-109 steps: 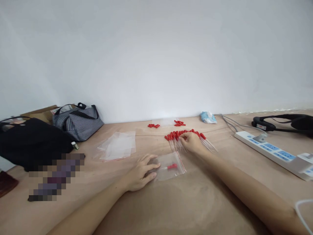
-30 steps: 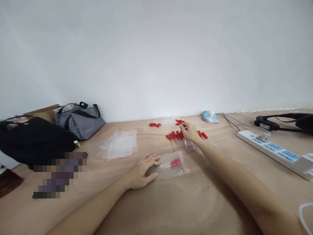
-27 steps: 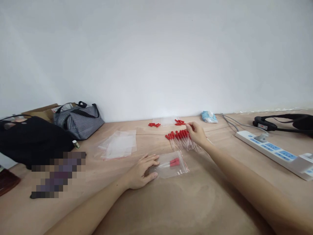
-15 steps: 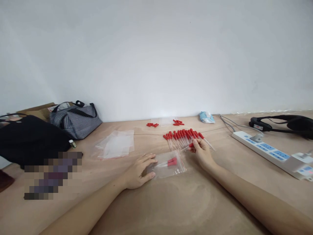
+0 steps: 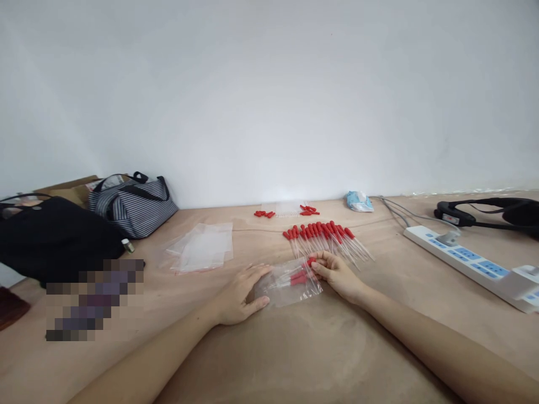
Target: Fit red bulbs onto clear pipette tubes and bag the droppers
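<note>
Head view: clear bag [image 5: 288, 297], red-topped droppers [image 5: 298, 278] inside.

Under my touch the clear bag [image 5: 275, 299] lies flat, two red-bulbed droppers [image 5: 298, 278] side by side inside; the third dropper [image 5: 311, 261] I pinch has its bulb at the bag's mouth.

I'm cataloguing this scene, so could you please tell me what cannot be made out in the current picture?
All in the head view:
Clear bag: the left hand covers part of its left end.
Held pipette: the right hand covers part of its bulb.
Pipettes: overlap hides their exact count.
Pixelated item: blurring hides what it is.
Power strip: its near end is cut off by the right edge.
</note>
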Motion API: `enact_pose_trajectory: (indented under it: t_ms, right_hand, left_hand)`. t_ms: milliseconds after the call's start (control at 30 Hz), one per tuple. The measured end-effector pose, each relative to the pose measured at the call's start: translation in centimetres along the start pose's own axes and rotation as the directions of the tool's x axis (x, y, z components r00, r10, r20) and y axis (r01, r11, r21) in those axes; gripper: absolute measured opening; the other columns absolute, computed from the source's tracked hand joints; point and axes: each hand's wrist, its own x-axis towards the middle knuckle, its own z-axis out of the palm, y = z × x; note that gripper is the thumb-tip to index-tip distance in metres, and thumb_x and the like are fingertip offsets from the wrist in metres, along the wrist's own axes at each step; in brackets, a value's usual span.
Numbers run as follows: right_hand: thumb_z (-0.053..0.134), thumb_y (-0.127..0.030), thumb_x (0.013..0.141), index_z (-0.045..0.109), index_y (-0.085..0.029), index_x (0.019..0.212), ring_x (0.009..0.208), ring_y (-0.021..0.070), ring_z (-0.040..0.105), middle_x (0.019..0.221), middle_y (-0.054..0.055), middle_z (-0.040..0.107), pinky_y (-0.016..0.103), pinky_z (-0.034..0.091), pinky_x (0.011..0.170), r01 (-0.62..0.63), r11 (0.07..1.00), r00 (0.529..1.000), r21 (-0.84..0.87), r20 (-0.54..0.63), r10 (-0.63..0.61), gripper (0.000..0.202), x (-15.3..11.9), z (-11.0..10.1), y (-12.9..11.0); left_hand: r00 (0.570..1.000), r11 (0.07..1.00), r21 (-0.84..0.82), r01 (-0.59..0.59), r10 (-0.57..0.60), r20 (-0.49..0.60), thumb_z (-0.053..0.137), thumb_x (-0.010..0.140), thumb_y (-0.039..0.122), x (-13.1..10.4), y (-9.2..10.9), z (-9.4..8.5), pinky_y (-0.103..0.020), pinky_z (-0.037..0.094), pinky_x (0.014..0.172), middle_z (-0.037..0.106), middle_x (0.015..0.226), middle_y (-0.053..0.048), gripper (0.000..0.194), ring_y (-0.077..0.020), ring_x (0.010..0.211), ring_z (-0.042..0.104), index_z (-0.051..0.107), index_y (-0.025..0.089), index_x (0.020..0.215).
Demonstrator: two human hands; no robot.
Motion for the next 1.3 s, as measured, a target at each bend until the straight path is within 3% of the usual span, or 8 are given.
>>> enact_pose_trajectory:
  t_ms: [233,467,600,800,900,1033,1167,1300]
  right_hand:
    - [0.064,-0.042,0.063,0.049,-0.019,0.076,0.049,0.0111,0.056,0.065,0.0,0.063,0.021,0.04,0.041,0.049,0.968,0.998,-0.244,-0.023,-0.056,0.031,0.6,-0.1,0.5]
    - [0.063,-0.049,0.062,0.062,-0.016,0.074,0.068,0.0202,0.065,0.078,0.006,0.068,0.035,0.051,0.067,0.043,0.983,0.973,-0.176,0.233,-0.001,0.035,0.0,0.9,0.0]
    - [0.061,-0.051,0.064,0.063,-0.017,0.086,0.067,0.02,0.065,0.083,0.007,0.067,0.037,0.05,0.069,0.014,0.999,0.963,-0.049,0.271,0.0,0.04,-0.1,1.0,-0.2]
    - [0.055,-0.047,0.069,0.062,-0.015,0.089,0.049,0.012,0.056,0.071,0.003,0.066,0.025,0.043,0.047,0.007,0.958,0.98,-0.286,0.192,0.051,0.037,0.8,-0.5,-0.1]
    - [0.054,-0.036,0.071,0.063,-0.015,0.083,0.054,0.0124,0.055,0.073,0.004,0.066,0.025,0.043,0.053,0.131,0.817,0.99,-0.562,0.034,-0.136,0.026,1.7,-1.7,-0.6]
    - [0.05,-0.028,0.073,0.065,-0.019,0.079,0.071,0.0156,0.057,0.079,0.003,0.065,0.026,0.041,0.065,0.11,0.443,0.921,-0.889,-0.076,-0.382,0.018,3.8,-3.1,-2.1]
    - [0.047,-0.033,0.077,0.065,-0.023,0.09,0.083,0.0193,0.056,0.092,0.006,0.061,0.028,0.04,0.066,-0.089,0.181,0.902,-0.979,-0.156,-0.402,0.024,6.8,-3.1,-3.2]
    - [0.043,-0.037,0.08,0.064,-0.024,0.096,0.096,0.0224,0.051,0.102,0.009,0.055,0.03,0.041,0.069,-0.123,0.046,0.919,-0.991,-0.131,-0.372,0.029,9.5,-2.2,-3.1]
  left_hand:
    - [1.0,1.0,0.0,0.015,-0.015,0.001,0.045,0.082,0.036,0.1,0.2,0.0,-0.044,0.025,0.103,0.036,0.135,-0.008,0.053,-0.0248,0.124,0.031,0.029,0.019,0.13]
    - [0.999,0.999,0.0,0.038,-0.038,0.016,0.044,0.082,0.037,0.0,0.3,-0.1,-0.044,0.025,0.103,0.033,0.137,-0.009,0.054,-0.0248,0.126,0.028,0.028,0.018,0.13]
    - [0.999,0.999,0.003,0.045,-0.045,0.014,0.045,0.082,0.037,0.1,0.4,-0.1,-0.044,0.025,0.103,0.034,0.136,-0.009,0.054,-0.0248,0.125,0.029,0.03,0.018,0.13]
    - [1.0,0.999,0.044,0.01,-0.011,0.02,0.044,0.084,0.038,0.2,0.2,-0.1,-0.044,0.024,0.104,0.032,0.138,-0.008,0.05,-0.0239,0.126,0.028,0.034,0.021,0.13]
    - [0.999,0.998,0.065,0.011,-0.014,0.052,0.042,0.084,0.041,0.2,0.0,0.0,-0.046,0.022,0.104,0.028,0.14,-0.008,0.051,-0.0247,0.128,0.024,0.034,0.021,0.131]
    - [0.996,0.997,0.082,0.01,-0.017,0.083,0.042,0.084,0.04,0.3,0.0,-0.1,-0.047,0.02,0.104,0.026,0.141,-0.006,0.051,-0.0241,0.129,0.022,0.032,0.023,0.132]
    - [0.995,0.997,0.081,0.008,-0.016,0.095,0.041,0.085,0.038,0.3,0.2,-0.3,-0.048,0.019,0.104,0.026,0.141,-0.007,0.051,-0.0244,0.129,0.021,0.032,0.022,0.132]
    - [0.996,0.997,0.076,0.009,-0.016,0.091,0.043,0.084,0.037,0.3,0.4,-0.3,-0.047,0.019,0.104,0.026,0.14,-0.008,0.051,-0.0247,0.128,0.023,0.033,0.021,0.132]
